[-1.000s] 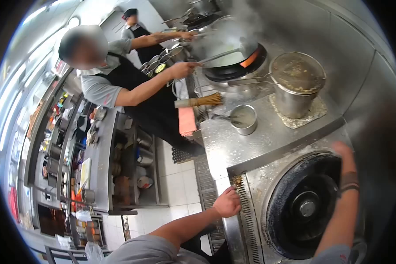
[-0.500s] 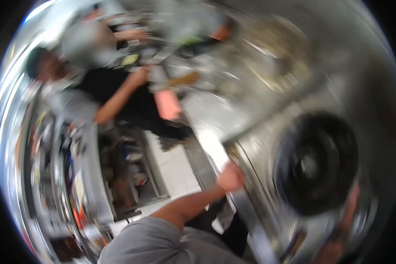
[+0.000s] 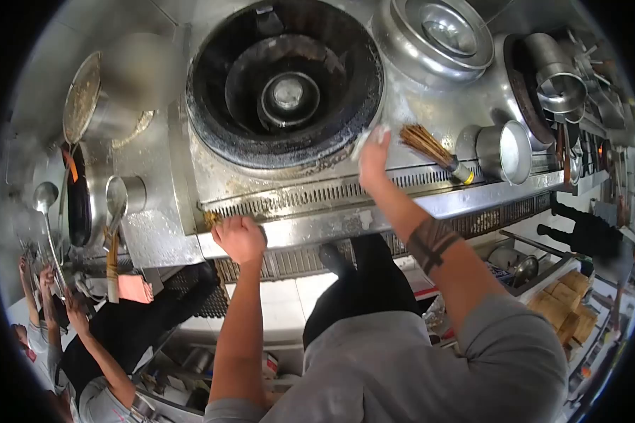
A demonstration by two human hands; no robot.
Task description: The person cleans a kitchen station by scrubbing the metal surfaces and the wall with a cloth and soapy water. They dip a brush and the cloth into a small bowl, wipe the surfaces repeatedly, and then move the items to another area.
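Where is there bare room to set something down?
A bare steel patch lies between the small pot and the burner. Right of the burner is crowded: round metal vessel, brush and another pot, with the right hand by the brush.

No text, label, brand, number or sign can be read. The bamboo wok brush (image 3: 430,148) has a yellow band (image 3: 467,178) at the end of its handle, with no lettering that can be made out. A small red-and-white container (image 3: 269,364) on the lower shelf perhaps carries a printed label, but it is too small and too far off for any letters to show.
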